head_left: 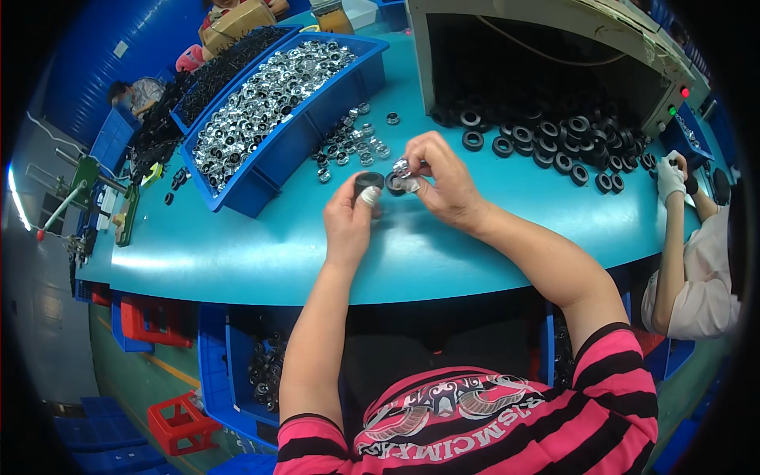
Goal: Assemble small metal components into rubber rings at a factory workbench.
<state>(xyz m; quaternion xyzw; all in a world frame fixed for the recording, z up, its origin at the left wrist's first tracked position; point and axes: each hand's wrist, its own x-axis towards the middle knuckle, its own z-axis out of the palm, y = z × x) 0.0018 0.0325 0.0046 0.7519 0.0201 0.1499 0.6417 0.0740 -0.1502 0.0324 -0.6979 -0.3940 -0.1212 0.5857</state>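
Observation:
My left hand [348, 214] is closed around a black ring [368, 181], a thick round piece like a small wheel. Close to its right, my right hand [443, 182] pinches a shiny silver round part [401, 168] between thumb and fingers. A second dark ring [393, 184] sits just under that silver part at the right thumb; whether the fingers grip it too is hard to make out. Both thumbs wear white coverings on their tips. Beyond my hands, several loose silver parts [364, 146] lie on the blue-green table [317, 269].
A long blue bin [269, 186] full of silver parts stands at left. Black rings [546, 142] are heaped before a box-like machine [423, 63] at the back right. A green hand press [83, 194] is at far left. At right, a co-worker's gloved hand [671, 178] works.

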